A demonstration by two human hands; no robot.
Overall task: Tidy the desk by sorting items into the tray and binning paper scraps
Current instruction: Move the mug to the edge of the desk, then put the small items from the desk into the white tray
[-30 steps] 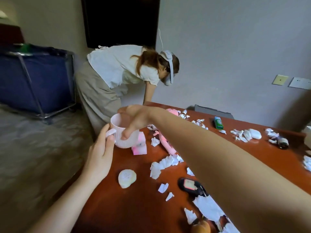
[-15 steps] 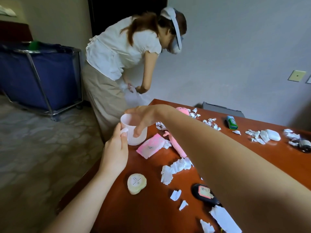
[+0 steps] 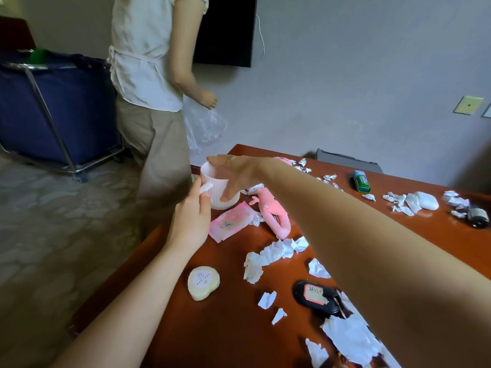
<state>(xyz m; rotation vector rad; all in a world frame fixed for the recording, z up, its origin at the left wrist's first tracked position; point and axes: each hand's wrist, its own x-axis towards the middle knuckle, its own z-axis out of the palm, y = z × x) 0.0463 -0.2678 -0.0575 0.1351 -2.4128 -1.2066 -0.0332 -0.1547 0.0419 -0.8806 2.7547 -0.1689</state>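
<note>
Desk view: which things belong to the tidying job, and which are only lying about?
Job: torn paper scraps, white ribbed cup, pink plush toy, pink packet, round soap, black key fob, green box.
Lying about: blue cart, clear plastic bag, wall plate.

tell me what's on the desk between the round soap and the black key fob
Head view: one small torn paper scrap lies between the round soap and the black key fob, nearer the fob; the rest is bare desk.

wall: plain grey wall (image 3: 345,83), dark panel (image 3: 225,30) mounted far centre, switch plate (image 3: 468,105) far right | floor: pale patterned carpet (image 3: 66,235) left | furniture: blue metal-framed cart (image 3: 53,110) far left, red-brown desk (image 3: 220,328) near right | light: soft
</note>
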